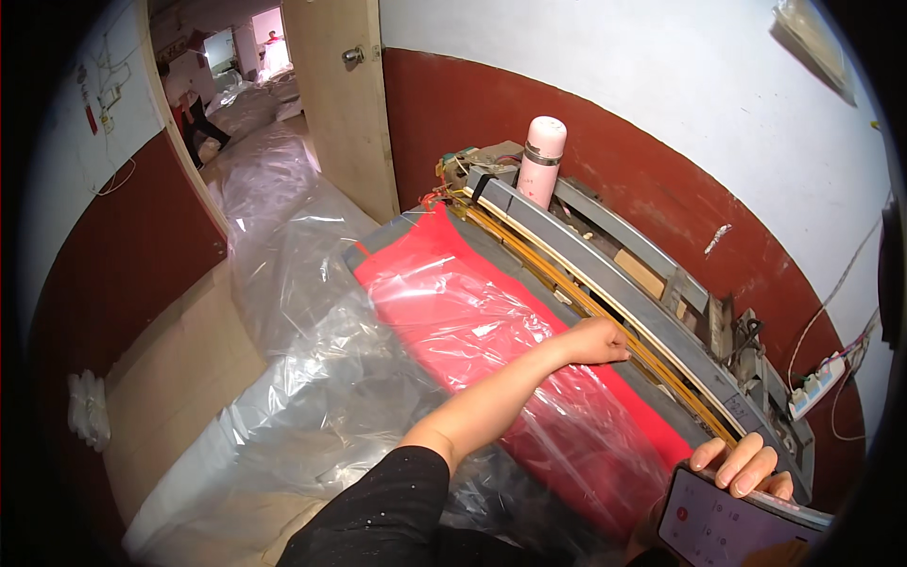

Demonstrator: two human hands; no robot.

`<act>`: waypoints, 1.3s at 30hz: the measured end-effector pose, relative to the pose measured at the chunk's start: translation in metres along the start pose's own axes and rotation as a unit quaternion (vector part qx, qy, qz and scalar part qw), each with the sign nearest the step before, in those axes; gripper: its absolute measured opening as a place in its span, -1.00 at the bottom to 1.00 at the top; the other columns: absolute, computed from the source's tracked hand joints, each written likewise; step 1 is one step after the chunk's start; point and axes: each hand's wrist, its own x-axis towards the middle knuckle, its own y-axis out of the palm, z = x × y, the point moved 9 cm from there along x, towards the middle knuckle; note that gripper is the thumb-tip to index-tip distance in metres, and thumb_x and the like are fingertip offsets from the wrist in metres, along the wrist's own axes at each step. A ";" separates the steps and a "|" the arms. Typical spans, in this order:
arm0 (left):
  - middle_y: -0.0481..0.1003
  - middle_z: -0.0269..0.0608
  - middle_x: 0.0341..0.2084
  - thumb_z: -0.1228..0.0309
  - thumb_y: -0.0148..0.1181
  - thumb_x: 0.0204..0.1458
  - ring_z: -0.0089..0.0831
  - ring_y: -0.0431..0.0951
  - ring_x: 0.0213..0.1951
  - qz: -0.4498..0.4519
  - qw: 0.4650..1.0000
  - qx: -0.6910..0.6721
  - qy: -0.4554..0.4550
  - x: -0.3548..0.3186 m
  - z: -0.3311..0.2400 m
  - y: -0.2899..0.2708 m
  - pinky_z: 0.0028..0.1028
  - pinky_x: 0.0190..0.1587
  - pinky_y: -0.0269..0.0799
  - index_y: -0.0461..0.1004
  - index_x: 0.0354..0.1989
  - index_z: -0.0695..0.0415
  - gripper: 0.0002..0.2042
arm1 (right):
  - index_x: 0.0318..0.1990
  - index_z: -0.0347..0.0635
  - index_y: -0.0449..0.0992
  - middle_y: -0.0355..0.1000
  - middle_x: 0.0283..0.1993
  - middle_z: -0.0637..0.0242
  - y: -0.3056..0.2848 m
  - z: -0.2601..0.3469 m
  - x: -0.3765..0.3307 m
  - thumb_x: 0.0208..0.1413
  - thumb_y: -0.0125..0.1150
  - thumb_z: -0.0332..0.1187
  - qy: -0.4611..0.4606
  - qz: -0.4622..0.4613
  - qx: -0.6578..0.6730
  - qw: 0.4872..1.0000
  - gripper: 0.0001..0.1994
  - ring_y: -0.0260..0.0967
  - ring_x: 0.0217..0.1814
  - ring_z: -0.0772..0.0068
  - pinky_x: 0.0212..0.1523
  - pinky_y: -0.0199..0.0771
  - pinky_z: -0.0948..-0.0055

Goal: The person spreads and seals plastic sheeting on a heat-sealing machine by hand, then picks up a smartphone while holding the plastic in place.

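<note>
1. Two hands are at work: the left hand [597,342] reaches out across the clear plastic film [444,321] and rests near its far edge, fingers curled loosely, knuckles up. It presses on the sheet by the sealing bar [605,302] rather than gripping it; whether a fold is pinched under the fingers I cannot tell.
2. At 4 o'clock in the view the right hand [746,468] grasps a smartphone [723,524], fingers wrapped over its top edge, lit screen facing up.
3. Clear film lies over a red pad [416,255] on the grey machine bed, runs from 11 o'clock down to 5 o'clock, and spills off the near side toward 7 o'clock onto the floor in loose folds.
4. Judging by the wrinkles and glare, the film is very light, limp and slippery. It should slide easily on the pad, cling to itself and crease or stretch if pulled hard.
5. Best hold, I judge, is at the free edge beside the bar, flat under spread fingers or pinched at two spaced spots, so it stays square.
6. A pink flask [542,159] stands at 12 o'clock on the machine's far end, well apart from both hands; a white power strip [817,383] hangs at 3 o'clock on the wall.
</note>
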 end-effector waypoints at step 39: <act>0.38 -0.21 -0.78 0.25 0.15 -0.09 -0.31 0.43 -0.64 -0.002 1.000 0.012 -0.001 0.001 0.008 0.001 -0.36 -0.53 0.27 0.41 -0.67 0.16 -0.73 | 0.03 -0.01 0.33 0.28 -0.32 0.23 0.000 0.001 0.000 0.22 -0.30 -0.11 0.006 0.006 0.013 1.000 -0.64 0.18 -0.25 0.35 -0.32 0.33 0.12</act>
